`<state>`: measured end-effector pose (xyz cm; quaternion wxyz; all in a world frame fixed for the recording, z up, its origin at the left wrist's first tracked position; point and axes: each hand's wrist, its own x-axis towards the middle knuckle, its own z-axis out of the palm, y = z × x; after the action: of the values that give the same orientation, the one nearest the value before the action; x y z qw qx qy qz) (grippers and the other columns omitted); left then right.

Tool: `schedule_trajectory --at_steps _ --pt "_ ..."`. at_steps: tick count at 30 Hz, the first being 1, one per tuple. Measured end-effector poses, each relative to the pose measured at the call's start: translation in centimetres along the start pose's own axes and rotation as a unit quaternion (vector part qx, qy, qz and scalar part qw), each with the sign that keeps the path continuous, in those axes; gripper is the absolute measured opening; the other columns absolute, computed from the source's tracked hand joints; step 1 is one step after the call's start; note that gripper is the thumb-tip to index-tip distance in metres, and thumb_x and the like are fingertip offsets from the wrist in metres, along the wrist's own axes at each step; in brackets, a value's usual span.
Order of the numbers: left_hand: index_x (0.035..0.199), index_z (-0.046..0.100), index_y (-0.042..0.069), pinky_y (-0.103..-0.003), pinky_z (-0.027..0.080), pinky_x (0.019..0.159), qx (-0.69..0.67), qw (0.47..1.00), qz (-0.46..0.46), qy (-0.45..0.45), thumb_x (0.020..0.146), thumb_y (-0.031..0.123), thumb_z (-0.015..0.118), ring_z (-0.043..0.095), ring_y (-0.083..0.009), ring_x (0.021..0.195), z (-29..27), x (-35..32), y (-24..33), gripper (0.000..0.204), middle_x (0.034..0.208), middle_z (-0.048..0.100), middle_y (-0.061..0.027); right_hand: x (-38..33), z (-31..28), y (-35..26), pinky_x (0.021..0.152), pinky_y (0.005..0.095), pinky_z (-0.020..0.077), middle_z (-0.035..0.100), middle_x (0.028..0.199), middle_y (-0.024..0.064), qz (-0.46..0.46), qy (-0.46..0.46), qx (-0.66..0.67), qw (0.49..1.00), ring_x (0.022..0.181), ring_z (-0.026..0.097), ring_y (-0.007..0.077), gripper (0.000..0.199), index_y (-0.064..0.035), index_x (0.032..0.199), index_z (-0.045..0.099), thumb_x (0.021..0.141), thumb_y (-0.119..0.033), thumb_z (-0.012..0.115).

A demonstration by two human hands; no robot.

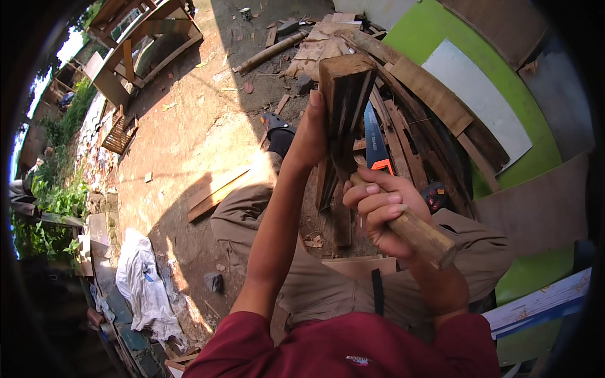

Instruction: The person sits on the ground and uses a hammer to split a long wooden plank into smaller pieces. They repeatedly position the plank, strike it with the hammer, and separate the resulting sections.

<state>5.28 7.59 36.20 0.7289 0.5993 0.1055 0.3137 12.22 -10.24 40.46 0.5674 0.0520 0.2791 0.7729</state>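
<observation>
In front of me a thick, dark-sided wooden block (pixel 348 68) stands on end, its pale cut end facing up. My left hand (pixel 309 133) grips its left side, thumb upward, the other fingers hidden behind it. My right hand (pixel 394 211) is closed round the thick wooden handle (pixel 423 238) of a tool. The dark head of this tool (pixel 344 165) is close to the block's lower part; its kind and whether it touches the wood I cannot tell. Just beyond, a handsaw (pixel 374 142) with a blue blade and orange grip lies among the boards.
Old planks (pixel 403 148) are heaped on the right, beside a green panel (pixel 535 116) and a white sheet (pixel 479 94). My bent legs frame the work. A board (pixel 217 194) lies left, near a white sack (pixel 144 277). A wooden frame (pixel 129 60) stands far left.
</observation>
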Motion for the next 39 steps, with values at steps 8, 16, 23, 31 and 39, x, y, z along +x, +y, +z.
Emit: schedule_trajectory --at_steps 8,16,23,31,39 --pt "0.122 0.057 0.000 -0.031 0.050 0.082 -0.027 0.999 0.019 0.033 0.097 0.070 0.016 0.062 -0.0179 0.092 0.5 -0.3 0.5 0.085 0.103 0.066 -0.0104 -1.3 2.8 0.7 0.040 0.0280 0.0488 0.043 0.082 0.0066 0.009 -0.069 -0.065 0.995 0.048 0.050 0.0130 0.039 0.0088 0.111 0.041 0.106 -0.028 0.031" --pt "0.119 0.057 0.003 -0.030 0.052 0.075 -0.025 0.999 -0.001 0.041 0.095 0.073 0.018 0.064 -0.0179 0.082 -3.0 1.3 -0.2 0.084 0.093 0.067 -0.0091 0.6 -0.7 -1.3 0.037 0.0213 0.0433 0.043 0.076 0.0018 -0.126 -0.042 -0.263 0.956 0.046 0.046 0.0056 0.031 0.0031 0.108 0.047 0.106 -0.027 0.037" --pt "0.100 0.053 0.002 -0.030 0.050 0.063 0.177 0.934 0.115 0.289 0.088 0.075 0.041 0.058 -0.0158 0.067 -7.4 3.6 0.6 0.076 0.078 0.060 -0.0082 2.9 -11.2 -6.5 0.043 0.0185 0.0442 0.047 0.073 0.0005 -0.172 0.157 -0.122 0.965 0.050 0.047 0.0041 0.021 -0.0035 0.088 0.046 0.099 -0.019 0.055" --pt "0.096 0.044 0.001 -0.028 0.050 0.060 0.130 0.878 0.140 0.440 0.084 0.056 0.070 0.057 -0.0137 0.065 -12.6 3.2 2.1 0.062 0.078 0.056 -0.0074 6.9 -25.0 -15.7 0.045 0.0268 0.0462 0.051 0.064 0.0027 -0.213 0.356 -0.355 0.838 0.048 0.049 0.0108 0.020 -0.0055 0.078 0.050 0.092 -0.014 0.062" --pt "0.107 0.050 0.004 -0.038 0.047 0.073 -0.033 0.972 0.136 0.191 0.086 0.080 0.038 0.052 -0.0235 0.075 -17.4 2.6 1.0 0.080 0.085 0.054 -0.0109 3.6 -33.4 -23.5 0.070 0.0434 0.0548 0.066 0.082 0.0210 0.046 0.417 -0.875 0.243 0.075 0.067 0.0342 0.028 0.0048 0.081 0.062 0.081 -0.021 0.073"
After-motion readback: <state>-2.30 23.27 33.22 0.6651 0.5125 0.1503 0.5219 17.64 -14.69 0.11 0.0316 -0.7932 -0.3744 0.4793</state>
